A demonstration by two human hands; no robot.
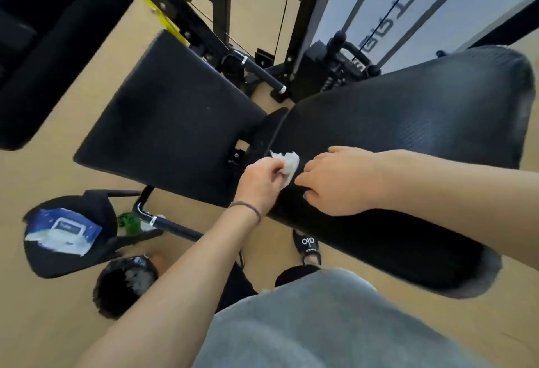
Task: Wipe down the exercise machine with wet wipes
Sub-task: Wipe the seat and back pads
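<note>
You are mid-wipe: your left hand [259,181] pinches the crumpled wet wipe [288,165] in its fingers at the near edge of the back pad [408,122], by the hinge gap to the seat pad [163,117]. Your right hand [335,184] rests beside it, fingers loosely curled, holding nothing. Next, probably sweep right along the pad's open length, staying off the hinge bracket [236,155].
</note>
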